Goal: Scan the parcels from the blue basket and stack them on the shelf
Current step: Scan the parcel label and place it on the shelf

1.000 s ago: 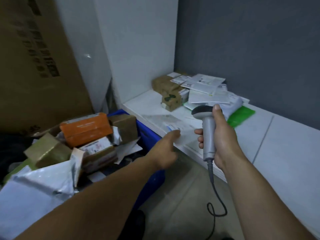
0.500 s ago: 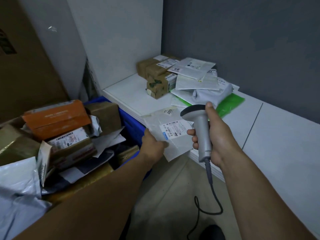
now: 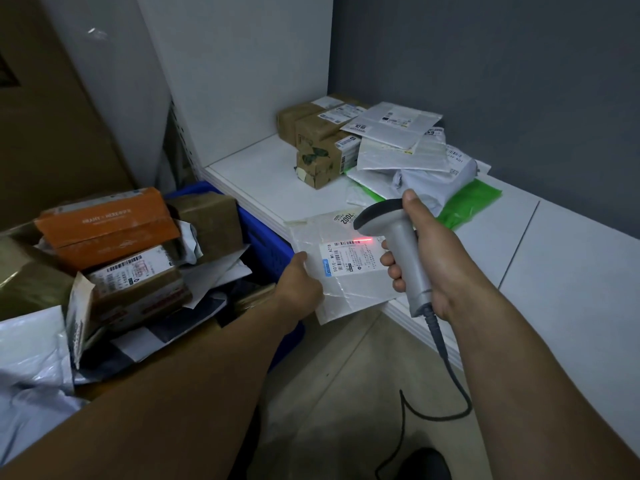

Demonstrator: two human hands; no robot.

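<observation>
Left hand (image 3: 300, 285) pinches white flat parcel (image 3: 349, 292) by left edge; parcel half on shelf (image 3: 256, 178) lip, rest overhanging floor. Right hand (image 3: 440, 261) grips scanner (image 3: 405, 254), red line across label barcode. Blue basket (image 3: 266, 247) at left, crammed; orange box (image 3: 104, 226) on top. Stacked parcels (image 3: 391, 143) and green bag (image 3: 474, 200) behind scanner.

Fingers of the left hand (image 3: 301, 285) are hidden under the flat parcel (image 3: 349, 292). Its label (image 3: 349, 259) print is too small to be read. The blue basket (image 3: 266, 247), left of the hands, is mostly covered. The cable (image 3: 437, 336) of the scanner (image 3: 403, 247) is cut off below.
</observation>
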